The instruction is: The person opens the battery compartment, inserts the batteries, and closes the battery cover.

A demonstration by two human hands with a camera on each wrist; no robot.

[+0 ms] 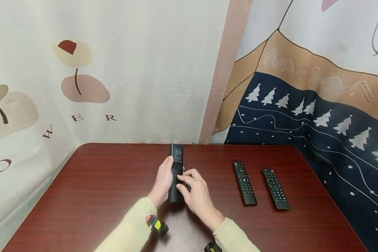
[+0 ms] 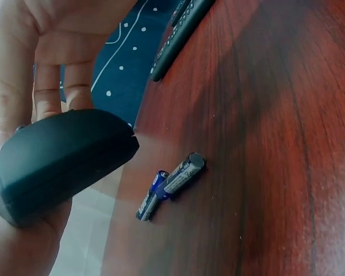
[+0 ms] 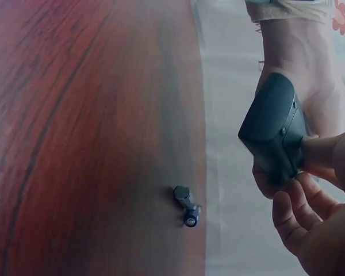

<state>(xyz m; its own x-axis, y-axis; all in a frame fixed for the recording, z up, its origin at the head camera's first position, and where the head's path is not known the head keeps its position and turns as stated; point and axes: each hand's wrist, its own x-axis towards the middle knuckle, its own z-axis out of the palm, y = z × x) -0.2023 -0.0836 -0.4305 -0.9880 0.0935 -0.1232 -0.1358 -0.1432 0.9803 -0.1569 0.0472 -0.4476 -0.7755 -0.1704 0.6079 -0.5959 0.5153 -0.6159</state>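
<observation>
1. Pale yellow sleeves [image 1: 129, 227] cover both forearms, a small black device [image 1: 157, 225] on the left cuff.
2. The left hand [image 1: 163, 178] grips a black remote [image 1: 176, 168] above the counter [image 1: 113, 168], its labelled back showing.
3. The right hand [image 1: 196, 194] has its index finger and thumb bent close together against that back; whether they pinch anything I cannot tell.
4. Below the remote, two blue-and-silver batteries [image 2: 184, 172] lie on the dark red counter, appearing to touch.
5. To the right, well apart from the hands, two remotes [image 1: 244, 185] lie buttons up, side by side with a gap between.
6. Behind the counter hangs white cloth [image 1: 160, 70] with flower prints, and right of it navy cloth [image 1: 271, 115] with white trees.
</observation>
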